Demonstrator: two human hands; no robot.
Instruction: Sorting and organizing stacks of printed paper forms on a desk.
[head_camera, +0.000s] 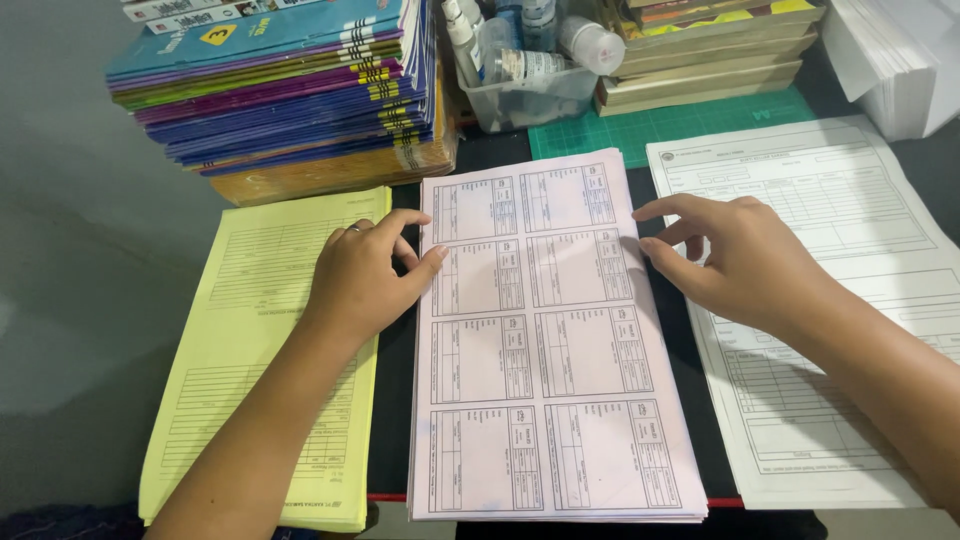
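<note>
From my head camera: my left hand (362, 280) and right hand (735, 262), both loosely open and gripping nothing, touch the edges of the pale pink form stack (555, 340) between yellow (250, 330) and white forms (850, 240). A careless nudge could fan the sheets. Dark tabletop (395, 400), stacked books (290, 90) behind.

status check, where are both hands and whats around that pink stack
Left hand on pink form stack left edge, fingers open. Right hand at its right edge. Yellow pad left, white forms right.
</note>
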